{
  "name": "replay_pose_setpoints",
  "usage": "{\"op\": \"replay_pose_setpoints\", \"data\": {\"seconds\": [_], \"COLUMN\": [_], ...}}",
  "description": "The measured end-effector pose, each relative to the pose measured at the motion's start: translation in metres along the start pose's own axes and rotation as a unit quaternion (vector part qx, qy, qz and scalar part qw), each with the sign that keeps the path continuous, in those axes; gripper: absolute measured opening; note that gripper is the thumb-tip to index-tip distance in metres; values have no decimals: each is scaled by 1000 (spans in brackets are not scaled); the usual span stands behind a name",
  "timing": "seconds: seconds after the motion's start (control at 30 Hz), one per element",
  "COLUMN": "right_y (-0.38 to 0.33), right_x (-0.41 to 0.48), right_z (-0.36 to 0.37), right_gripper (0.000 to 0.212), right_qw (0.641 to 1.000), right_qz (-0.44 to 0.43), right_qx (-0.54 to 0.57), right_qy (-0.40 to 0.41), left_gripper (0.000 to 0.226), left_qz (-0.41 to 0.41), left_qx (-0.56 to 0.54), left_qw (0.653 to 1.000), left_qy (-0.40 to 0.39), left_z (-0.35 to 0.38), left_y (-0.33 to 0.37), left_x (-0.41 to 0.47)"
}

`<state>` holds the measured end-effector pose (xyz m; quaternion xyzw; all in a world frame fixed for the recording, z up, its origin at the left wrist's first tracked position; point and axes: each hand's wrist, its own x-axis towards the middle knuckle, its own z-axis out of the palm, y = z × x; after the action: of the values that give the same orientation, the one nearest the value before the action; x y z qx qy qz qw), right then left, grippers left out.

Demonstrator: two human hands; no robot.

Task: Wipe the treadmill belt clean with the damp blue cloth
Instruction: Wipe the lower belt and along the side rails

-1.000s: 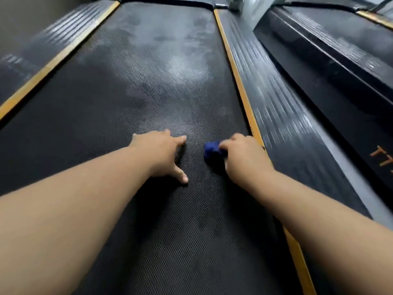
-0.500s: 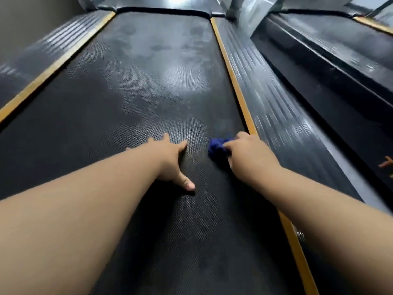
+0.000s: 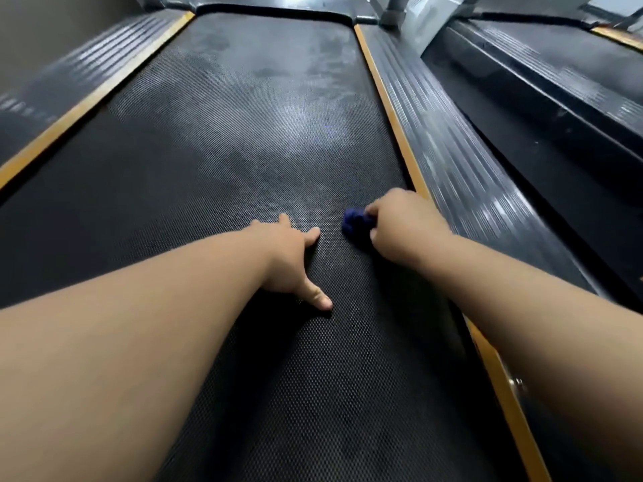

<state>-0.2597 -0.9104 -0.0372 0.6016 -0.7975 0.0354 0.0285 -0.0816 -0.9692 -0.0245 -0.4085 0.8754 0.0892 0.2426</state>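
From the head camera, both bare forearms reach forward and down onto the black textured treadmill belt [image 3: 243, 133], which runs away from the viewer and carries a pale, smeared sheen on its far half. The left hand [image 3: 288, 259] lies flat, palm down, on the belt near its middle: the fingers are straight and spread, pointing ahead, the thumb [image 3: 318, 297] is splayed out to the right and back toward the viewer, and it holds nothing. The left forearm comes in from the lower left corner, nearly straight at the wrist. The right hand [image 3: 405, 227] sits just beside it to the right, close to the belt's right edge, knuckles up and fingers curled around the blue cloth [image 3: 356, 222]. The cloth is bunched into a small wad that sticks out from the hand's left side and rests on the belt; how much more of it is tucked under the palm cannot be told, since the hand covers it and is slightly blurred. The two hands are apart, with a strip of bare belt between them. An orange stripe [image 3: 393, 127] borders the belt on the right, just beyond the right hand, with a ribbed dark side rail [image 3: 449, 147] outside it. A matching left stripe [image 3: 94, 95] runs along the opposite edge. Further right stands another dark machine [image 3: 556, 81].
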Motion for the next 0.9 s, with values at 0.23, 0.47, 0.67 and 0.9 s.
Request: {"op": "replay_pose_setpoints", "data": {"seconds": [0.23,0.47,0.67,0.9], "right_y": [1,17,9,8], "right_x": [25,75,8,-67], "right_z": [-1,20,0,-11], "right_gripper": [29,34,33,29], "right_qw": [999,997,999,998], "right_qz": [43,67,26,-53], "right_qx": [9,-34,-38,-44], "right_qy": [10,34,0,-17], "left_gripper": [133,132,133,128], "left_qz": [-2,3,-1,0], "left_qx": [3,5,-8,-27], "left_qw": [1000,1000,1000,999], "left_qy": [5,15,15,35], "left_z": [2,3,1,3], "left_y": [-1,-1,-2,1], "left_x": [3,4,2,-7]}}
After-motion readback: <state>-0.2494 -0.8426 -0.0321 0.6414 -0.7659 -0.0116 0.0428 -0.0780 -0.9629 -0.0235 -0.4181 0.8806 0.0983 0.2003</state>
